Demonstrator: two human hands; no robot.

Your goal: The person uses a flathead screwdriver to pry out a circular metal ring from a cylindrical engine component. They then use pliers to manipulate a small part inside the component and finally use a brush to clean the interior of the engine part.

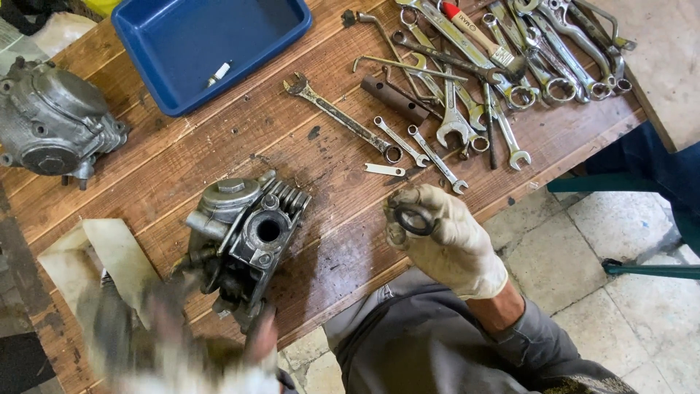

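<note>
Blurred left hand (182, 343), grip unclear; dark ring (414, 219) pinched in right hand (441, 237) grip.

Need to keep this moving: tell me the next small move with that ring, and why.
Probably bring the dark ring, pinched in the gloved right hand, over to the round bore of the engine part. The left hand is blurred beside that part, so steady it first.

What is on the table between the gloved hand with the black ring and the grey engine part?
Nothing: between the gloved right hand pinching the black rubber ring and the finned grey metal engine part, the head view shows bare stained wooden table.
</note>
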